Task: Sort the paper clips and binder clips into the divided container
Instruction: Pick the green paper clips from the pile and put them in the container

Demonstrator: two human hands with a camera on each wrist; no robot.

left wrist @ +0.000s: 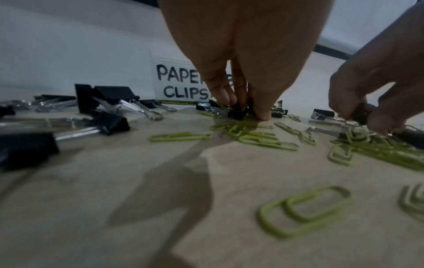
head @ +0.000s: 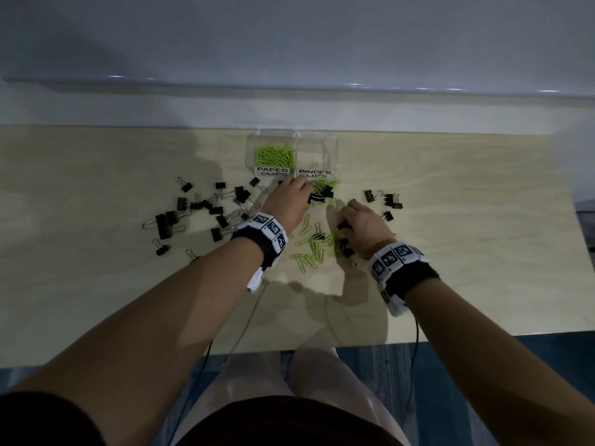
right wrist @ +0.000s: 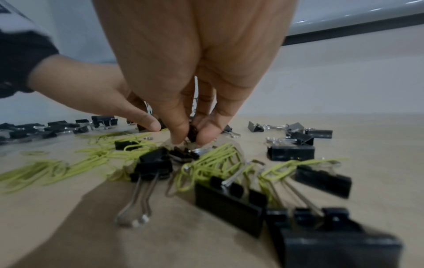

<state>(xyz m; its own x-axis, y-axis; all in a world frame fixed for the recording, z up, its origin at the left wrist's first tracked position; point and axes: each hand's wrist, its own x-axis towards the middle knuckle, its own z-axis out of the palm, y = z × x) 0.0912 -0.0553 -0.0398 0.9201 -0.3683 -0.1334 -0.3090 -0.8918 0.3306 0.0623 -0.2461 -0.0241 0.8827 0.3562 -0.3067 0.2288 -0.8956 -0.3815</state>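
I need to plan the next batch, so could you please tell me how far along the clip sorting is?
Partly done. The paper clips compartment holds a green pile; the binder clips compartment looks empty. The left hand and right hand each pinch a black binder clip on the table. Left: loose paper clips and scattered binder clips.

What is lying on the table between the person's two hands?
In the head view, loose green paper clips on bare wood, between the left hand and right hand.
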